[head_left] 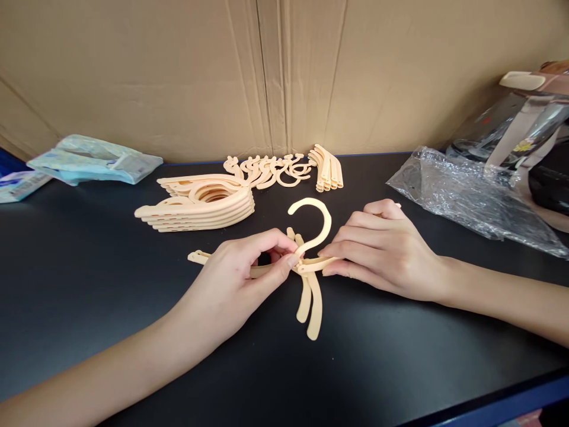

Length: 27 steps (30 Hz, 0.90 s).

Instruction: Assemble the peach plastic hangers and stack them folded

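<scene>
A cream plastic folding hanger (329, 222) is between my two hands, its hook curving up and away from me. My left hand (249, 270) is closed, with thumb and index finger pinching the hanger near the base of the hook; one arm of the hanger sticks out to the left behind the hand. My right hand (377, 249) is wrapped round the other arm, whose tip shows past the knuckles. Two curved cream strips (315, 305) lie beneath the joint, partly hidden by it.
Behind my hands are a stack of cream hanger arms (200, 213), a row of loose hooks (267, 171) and a bundle of curved pieces (328, 169). Blue plastic packs (93, 160) lie at left. Clear plastic wrap (471, 201) and a transparent bottle (502, 127) stand at right, before a cardboard wall (178, 77).
</scene>
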### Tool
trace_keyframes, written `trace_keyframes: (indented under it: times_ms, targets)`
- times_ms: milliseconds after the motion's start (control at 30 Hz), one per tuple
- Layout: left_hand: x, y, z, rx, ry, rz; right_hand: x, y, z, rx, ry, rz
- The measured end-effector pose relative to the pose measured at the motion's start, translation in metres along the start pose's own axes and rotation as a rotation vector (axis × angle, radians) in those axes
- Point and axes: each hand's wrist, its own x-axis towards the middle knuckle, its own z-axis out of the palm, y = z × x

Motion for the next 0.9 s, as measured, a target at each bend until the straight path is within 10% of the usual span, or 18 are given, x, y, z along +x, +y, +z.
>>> trace_keyframes:
  times_ms: [900]
  targets:
    - [-0.0006,0.0023,-0.0011,-0.001,0.061,0.011,-0.0002,-0.0024,-0.0004,-0.153,0.033,-0.024]
